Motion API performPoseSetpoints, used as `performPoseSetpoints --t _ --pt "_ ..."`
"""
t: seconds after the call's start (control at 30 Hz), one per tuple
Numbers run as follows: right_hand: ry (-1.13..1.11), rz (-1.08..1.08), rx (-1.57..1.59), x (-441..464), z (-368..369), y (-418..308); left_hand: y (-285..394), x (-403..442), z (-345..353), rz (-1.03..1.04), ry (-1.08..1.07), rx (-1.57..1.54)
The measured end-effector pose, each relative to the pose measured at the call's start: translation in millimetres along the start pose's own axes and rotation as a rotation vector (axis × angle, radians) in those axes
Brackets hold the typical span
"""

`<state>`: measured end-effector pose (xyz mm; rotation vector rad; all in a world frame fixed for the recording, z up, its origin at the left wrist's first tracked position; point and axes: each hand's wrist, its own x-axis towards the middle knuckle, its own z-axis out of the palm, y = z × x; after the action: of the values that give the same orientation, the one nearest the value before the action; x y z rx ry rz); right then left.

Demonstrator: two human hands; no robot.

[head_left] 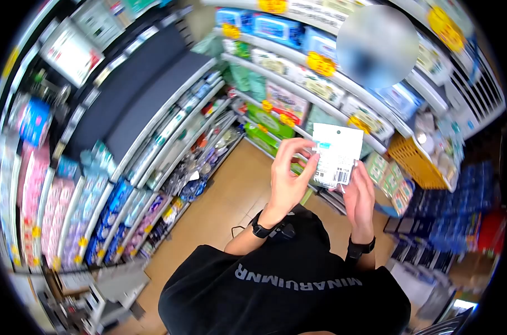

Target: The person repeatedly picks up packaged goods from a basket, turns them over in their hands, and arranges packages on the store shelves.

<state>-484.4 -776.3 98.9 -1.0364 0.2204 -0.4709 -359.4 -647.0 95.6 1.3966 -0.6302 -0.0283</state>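
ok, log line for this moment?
right grip: holding white packet, lower right | left grip: at packet's left edge | barcode: facing camera | background: shop shelves

Place: shop, all round me
Price tags (321, 64): yellow, one o'clock
Packets (58, 202): shelved in rows, nine o'clock

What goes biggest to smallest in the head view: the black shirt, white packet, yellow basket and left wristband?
1. Black shirt
2. White packet and yellow basket: they look too alike to rank
3. Left wristband
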Motion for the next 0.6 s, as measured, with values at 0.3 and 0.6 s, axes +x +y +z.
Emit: performPoseSetpoints --t 0.3,0.6 --pt "-0.314 0.115 -0.188 49.1 70.9 40.5 12.8 -10.2 -74.7 0.034 0.23 0.182" --pt "-0.72 0.028 -0.452 95.4 161.3 86.4 17.8 -11.5 -161.4 -0.145 0.405 0.082"
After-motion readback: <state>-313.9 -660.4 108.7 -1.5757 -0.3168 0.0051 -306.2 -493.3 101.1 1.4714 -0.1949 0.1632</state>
